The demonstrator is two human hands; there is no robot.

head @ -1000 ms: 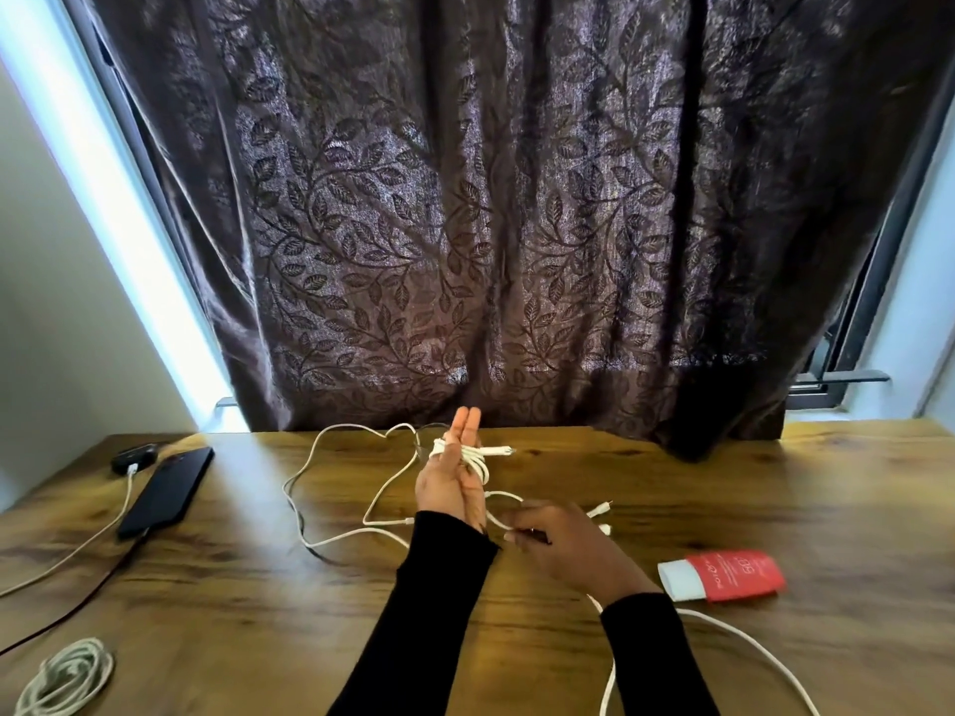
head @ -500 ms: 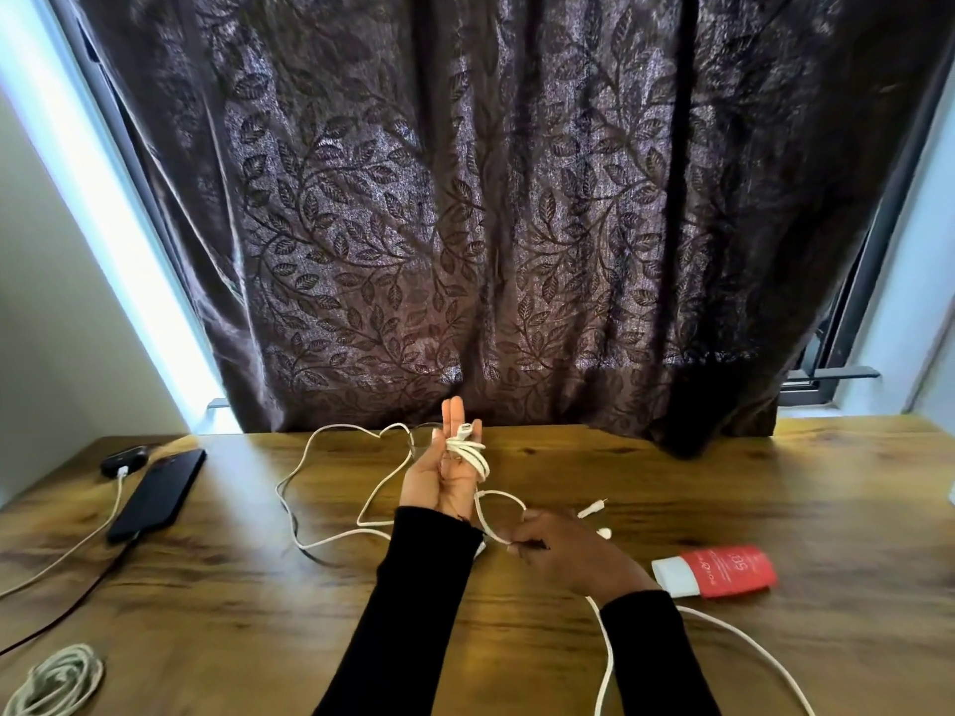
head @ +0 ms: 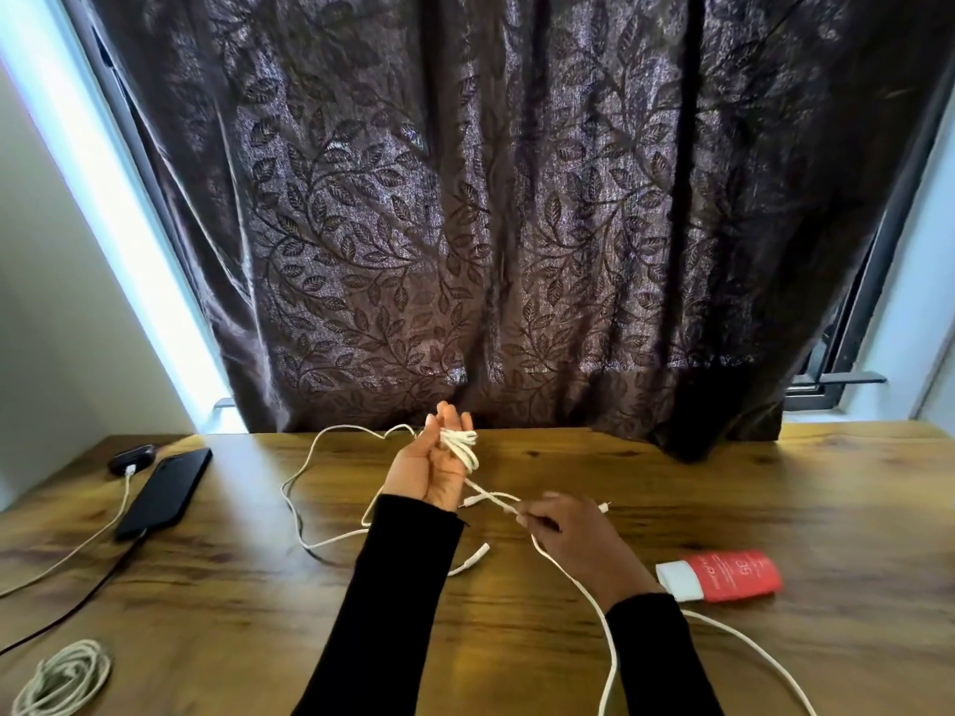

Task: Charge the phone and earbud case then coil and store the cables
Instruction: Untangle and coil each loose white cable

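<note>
My left hand (head: 431, 465) is raised palm up over the middle of the wooden table, fingers straight, with several turns of a white cable (head: 461, 447) wound round them. My right hand (head: 571, 534) pinches the same cable a little to the right and low, and the strand runs taut between the hands. The rest of it trails off past my right sleeve toward the front edge. A black phone (head: 164, 492) lies at the far left with a cable plugged in. Behind it sits a dark earbud case (head: 132, 457) with a white plug in it.
A second white cable (head: 305, 488) lies in loose loops left of my left arm. A coiled pale cable (head: 62, 682) rests at the front left corner. A red and white packet (head: 721, 576) lies to the right. A dark leaf-patterned curtain (head: 491, 224) hangs behind the table (head: 258, 612).
My left hand has turned from back-facing to palm up with the coil on its fingers. My right hand has moved right and pulled the strand taut.
</note>
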